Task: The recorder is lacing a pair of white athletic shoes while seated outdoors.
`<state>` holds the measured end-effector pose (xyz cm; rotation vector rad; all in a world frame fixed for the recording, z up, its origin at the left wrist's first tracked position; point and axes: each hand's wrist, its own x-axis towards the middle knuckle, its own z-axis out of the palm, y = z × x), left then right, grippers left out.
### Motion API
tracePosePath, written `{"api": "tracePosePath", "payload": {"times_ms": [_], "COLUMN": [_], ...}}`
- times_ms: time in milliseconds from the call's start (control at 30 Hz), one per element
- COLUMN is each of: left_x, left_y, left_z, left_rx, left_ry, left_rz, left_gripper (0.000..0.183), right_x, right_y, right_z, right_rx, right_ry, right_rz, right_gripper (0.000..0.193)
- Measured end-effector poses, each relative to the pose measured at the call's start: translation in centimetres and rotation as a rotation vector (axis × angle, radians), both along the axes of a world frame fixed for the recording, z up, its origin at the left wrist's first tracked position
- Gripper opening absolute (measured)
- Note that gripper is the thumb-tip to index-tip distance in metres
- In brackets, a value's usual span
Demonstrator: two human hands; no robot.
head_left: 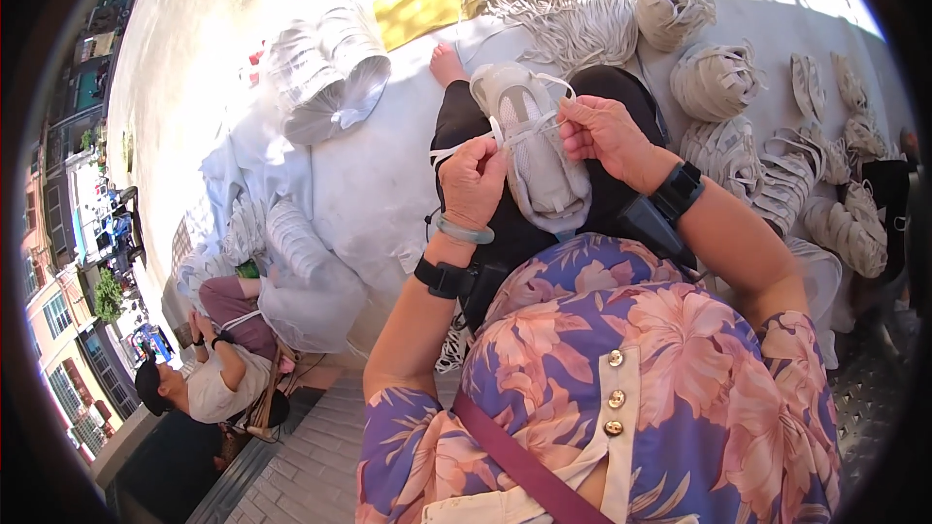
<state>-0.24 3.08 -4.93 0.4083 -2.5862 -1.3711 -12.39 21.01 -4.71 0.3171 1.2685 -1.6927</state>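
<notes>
A light grey shoe upper (544, 160) with a mesh panel rests on my lap, its rounded toe pointing away from me. White shoelace (529, 126) crosses over its front part, and loose ends hang out to both sides. At the upper's left edge, my left hand (474, 177) is closed, thumb pressed to the curled fingers, on the lace. My right hand (604, 136) pinches the lace between thumb and forefinger on the right side, its other fingers curled. Exactly how the lace runs inside each grip is partly hidden by the fingers.
Beyond my knees, a large pile of white laces (568, 0) lies by a yellow sheet (419, 0). Nested stacks of shoe uppers (716, 82) stand on the right. Clear plastic bags of uppers (325, 68) lie left. Another person (223, 369) sits at the lower left.
</notes>
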Motion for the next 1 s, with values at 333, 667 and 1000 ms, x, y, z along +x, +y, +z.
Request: {"api": "tracePosePath", "payload": {"times_ms": [333, 667, 1000], "left_x": [1.8, 0.9, 1.1], "left_y": [0.6, 0.6, 0.7], "left_z": [0.2, -0.5, -0.8], "left_rx": [0.864, 1.032, 1.023], "left_ry": [-0.397, -0.323, -0.315], "left_rz": [0.225, 0.304, 0.284], "left_gripper": [0.01, 0.008, 0.007], "right_x": [0.9, 1.3, 1.4], "right_y": [-0.7, -1.3, -1.4], "right_z": [-1.7, -3.2, -3.4], "right_rx": [0.031, 0.129, 0.139], "right_ry": [0.221, 0.56, 0.678], "right_rz": [0.036, -0.037, 0.021], "right_gripper": [0.007, 0.006, 0.01]}}
